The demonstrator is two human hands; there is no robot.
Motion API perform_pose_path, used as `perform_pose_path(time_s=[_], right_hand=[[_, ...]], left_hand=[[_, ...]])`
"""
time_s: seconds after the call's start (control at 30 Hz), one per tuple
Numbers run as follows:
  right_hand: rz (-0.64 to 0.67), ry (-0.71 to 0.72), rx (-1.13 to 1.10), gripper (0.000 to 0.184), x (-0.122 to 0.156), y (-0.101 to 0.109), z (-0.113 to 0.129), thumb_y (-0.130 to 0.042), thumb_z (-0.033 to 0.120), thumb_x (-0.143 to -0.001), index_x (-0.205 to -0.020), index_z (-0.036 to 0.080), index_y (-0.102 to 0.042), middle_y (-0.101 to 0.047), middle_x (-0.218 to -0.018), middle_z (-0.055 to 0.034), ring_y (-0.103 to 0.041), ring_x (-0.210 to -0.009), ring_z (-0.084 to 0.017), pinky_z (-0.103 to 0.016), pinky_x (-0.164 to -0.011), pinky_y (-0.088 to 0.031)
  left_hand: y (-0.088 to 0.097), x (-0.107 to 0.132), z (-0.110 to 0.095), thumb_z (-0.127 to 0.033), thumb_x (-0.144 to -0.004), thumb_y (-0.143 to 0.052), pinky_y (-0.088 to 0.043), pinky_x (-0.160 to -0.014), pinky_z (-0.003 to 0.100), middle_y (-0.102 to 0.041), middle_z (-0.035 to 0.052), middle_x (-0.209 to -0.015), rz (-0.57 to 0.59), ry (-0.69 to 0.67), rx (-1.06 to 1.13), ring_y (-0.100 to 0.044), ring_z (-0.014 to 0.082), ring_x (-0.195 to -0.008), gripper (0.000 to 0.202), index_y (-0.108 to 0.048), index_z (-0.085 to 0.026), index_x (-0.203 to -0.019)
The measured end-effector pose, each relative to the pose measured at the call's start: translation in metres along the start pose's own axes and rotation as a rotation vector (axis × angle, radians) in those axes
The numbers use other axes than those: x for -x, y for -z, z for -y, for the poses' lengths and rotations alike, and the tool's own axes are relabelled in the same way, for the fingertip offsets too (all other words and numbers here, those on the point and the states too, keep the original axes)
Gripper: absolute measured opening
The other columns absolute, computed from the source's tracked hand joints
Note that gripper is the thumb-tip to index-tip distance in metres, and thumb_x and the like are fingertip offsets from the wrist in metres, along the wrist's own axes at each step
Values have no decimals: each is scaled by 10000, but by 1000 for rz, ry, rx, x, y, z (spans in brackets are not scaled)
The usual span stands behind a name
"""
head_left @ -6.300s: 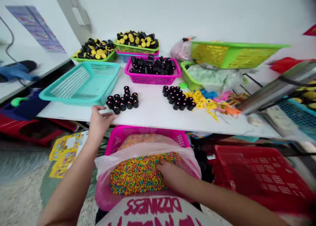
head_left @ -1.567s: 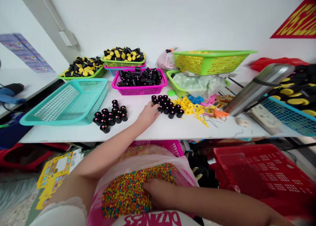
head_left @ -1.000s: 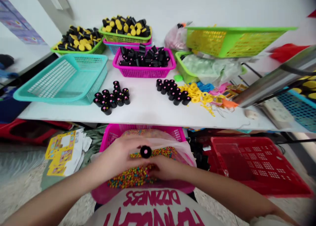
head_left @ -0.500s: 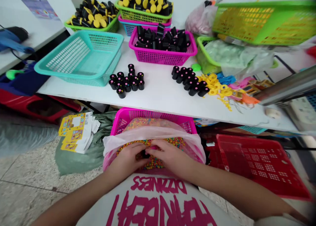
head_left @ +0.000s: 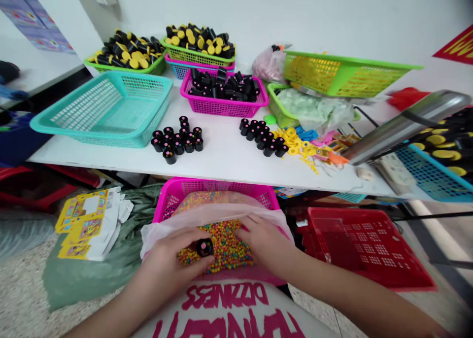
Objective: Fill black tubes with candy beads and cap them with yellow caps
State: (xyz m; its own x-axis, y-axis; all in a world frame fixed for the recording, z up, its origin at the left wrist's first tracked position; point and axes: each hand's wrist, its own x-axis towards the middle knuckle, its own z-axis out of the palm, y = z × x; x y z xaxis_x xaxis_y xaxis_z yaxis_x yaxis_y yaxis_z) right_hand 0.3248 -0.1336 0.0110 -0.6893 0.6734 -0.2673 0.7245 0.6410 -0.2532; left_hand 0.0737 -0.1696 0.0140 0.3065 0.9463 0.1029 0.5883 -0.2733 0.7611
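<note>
The left hand (head_left: 172, 252) is closed around a small black cylinder (head_left: 204, 248) with a pink-dotted end, held over multicoloured beads (head_left: 221, 244). The right hand (head_left: 261, 240) lies open, its fingers spread on the beads near the edge of the plastic bag (head_left: 218, 212). The bag lines a pink basket (head_left: 218, 186) in front of the person, below the bench (head_left: 221, 168). On the bench, two clusters of upright black cylinders (head_left: 175, 141) (head_left: 262, 138) stand before a second pink basket (head_left: 221, 112) heaped with more; a teal basket (head_left: 99, 131) stands to the left.
</note>
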Motion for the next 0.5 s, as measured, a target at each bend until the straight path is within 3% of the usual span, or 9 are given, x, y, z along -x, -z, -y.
perform_pose_path(time_s=[0.1,0.27,0.37,0.5], right_hand=[[154,-151,23,269,1,-18,-8,-492,48,-825,-1017,110,-671,-598,-1119,-185,-562,-1059,-325,-457,-891,-466],[242,-130,-51,388,-5,-43,-1,-432,-24,-777,-1068,115,-648,-621,-1089,-172,-632,-955,-266,-362,-794,-496],[253,-79,-85,410,-12,-46,5,-461,-10,-756,-1103,125,-633,-631,-1103,-161,-634,-985,-266,-341,-803,-495],[250,-49,-110,400,-22,-48,7,-472,17,-760,-1105,132,-639,-641,-1103,-152,-647,-959,-266,-321,-774,-498]], left_hand=[[32,-17,0,-407,-768,-693,-608,-780,354,-739,-1,-1006,-153,75,-46,-713,210,-854,279,-682,-326,-1035],[78,-75,36,-425,-738,-700,-569,-793,393,-742,45,-903,-437,261,-336,-707,244,-793,328,-695,-243,-1011],[91,-104,61,-413,-727,-707,-543,-786,370,-737,47,-869,-460,351,-417,-706,245,-783,345,-682,-233,-1021],[91,-129,80,-399,-729,-698,-521,-760,334,-723,58,-985,-416,361,-363,-703,226,-780,374,-616,-223,-1049]])
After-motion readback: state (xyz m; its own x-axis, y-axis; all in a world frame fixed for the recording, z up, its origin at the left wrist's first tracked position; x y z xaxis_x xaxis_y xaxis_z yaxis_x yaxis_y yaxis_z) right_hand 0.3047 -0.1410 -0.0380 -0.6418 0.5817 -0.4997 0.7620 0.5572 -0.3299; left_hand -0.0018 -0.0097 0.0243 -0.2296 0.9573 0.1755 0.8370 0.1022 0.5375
